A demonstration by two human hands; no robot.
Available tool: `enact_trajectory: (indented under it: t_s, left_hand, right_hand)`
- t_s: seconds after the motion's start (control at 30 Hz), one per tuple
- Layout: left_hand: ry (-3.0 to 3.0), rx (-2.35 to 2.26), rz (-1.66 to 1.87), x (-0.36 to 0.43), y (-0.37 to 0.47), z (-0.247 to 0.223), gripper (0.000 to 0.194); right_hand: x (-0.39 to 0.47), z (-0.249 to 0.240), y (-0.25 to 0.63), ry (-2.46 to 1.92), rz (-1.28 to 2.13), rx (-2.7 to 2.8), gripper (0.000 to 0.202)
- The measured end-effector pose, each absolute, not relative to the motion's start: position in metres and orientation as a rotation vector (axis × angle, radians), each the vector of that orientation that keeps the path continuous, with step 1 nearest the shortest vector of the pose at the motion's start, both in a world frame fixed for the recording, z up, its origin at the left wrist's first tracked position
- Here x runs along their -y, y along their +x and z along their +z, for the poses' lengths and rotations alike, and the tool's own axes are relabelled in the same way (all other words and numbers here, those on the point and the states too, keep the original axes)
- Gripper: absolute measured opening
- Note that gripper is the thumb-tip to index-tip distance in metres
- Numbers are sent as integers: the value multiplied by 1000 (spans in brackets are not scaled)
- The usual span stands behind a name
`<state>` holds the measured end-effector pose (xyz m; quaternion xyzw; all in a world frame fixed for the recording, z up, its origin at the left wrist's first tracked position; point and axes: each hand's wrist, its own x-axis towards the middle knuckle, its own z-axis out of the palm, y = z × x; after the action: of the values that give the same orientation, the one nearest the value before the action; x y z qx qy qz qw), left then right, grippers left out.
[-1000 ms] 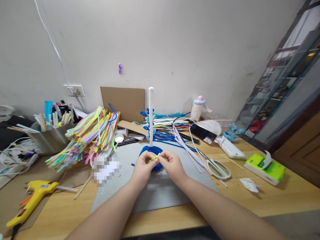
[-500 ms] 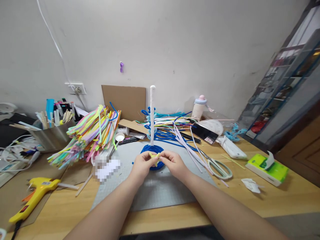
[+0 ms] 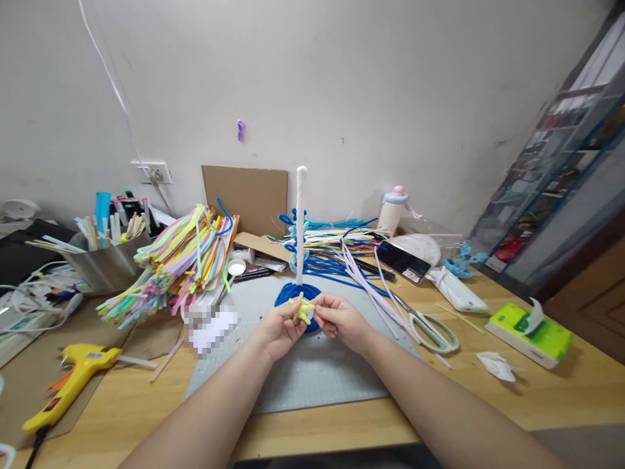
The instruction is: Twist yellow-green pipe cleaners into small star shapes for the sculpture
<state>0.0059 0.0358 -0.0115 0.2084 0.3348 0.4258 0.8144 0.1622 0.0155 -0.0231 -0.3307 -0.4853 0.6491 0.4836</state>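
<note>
A small yellow star (image 3: 303,309), bent from fuzzy pipe cleaner, is held up between my hands. My left hand (image 3: 278,329) pinches its left side between thumb and fingers. At its right tip, the thumb and fingertips of my right hand (image 3: 344,320) are pressed together on it. Just behind the star lies a round blue coil base (image 3: 288,293), partly hidden by my hands. From that base rises an upright white fuzzy post (image 3: 301,221). Blue looped pipe cleaners (image 3: 290,247) show beside the post.
A grey cutting mat (image 3: 322,384) lies under my forearms. To the left are a yellow glue gun (image 3: 73,384), a pipe cleaner bundle (image 3: 180,260) and a metal holder (image 3: 105,267). Scissors (image 3: 434,332), a phone (image 3: 405,260) and a tissue pack (image 3: 530,335) lie right.
The star has turned so that its face and points show more fully. My left fingers have opened out beneath it, and the right hand has shifted slightly. The whole view has moved a little.
</note>
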Motion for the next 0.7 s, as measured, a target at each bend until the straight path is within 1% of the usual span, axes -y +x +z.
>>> enact_trajectory:
  t_s: [0.07,0.2,0.3,0.4,0.5,0.57,0.6,0.7]
  left_hand:
    - [399,-705,920,-35,7,-10,5]
    - [457,-679,1009,-34,10,-14,6]
    - [615,-696,1098,-33,13,-18,15]
    - [842,-786,1216,-30,14,-18,23]
    - [1195,-972,1292,-29,11,-13,22]
    - [1405,-1045,1222,-30,6,-9,21]
    - [1464,-1040,1127,-31,3,-7,22]
    - [1434,-957,778,-33,-3,-2,28]
  right_hand:
    - [-15,-23,161,-813,1544,1197,25]
    - [-13,-26,150,-943,1336,1237,23]
    - [-8,-31,140,-1075,1167,1249,21]
    - [-1,-33,135,-1169,891,1377,16]
    - [6,-27,139,-1276,505,1657,15]
    - [8,-20,147,-1254,319,1852,16]
    - [8,-16,151,-1203,278,1933,16]
    - [2,-6,167,-1040,324,2026,15]
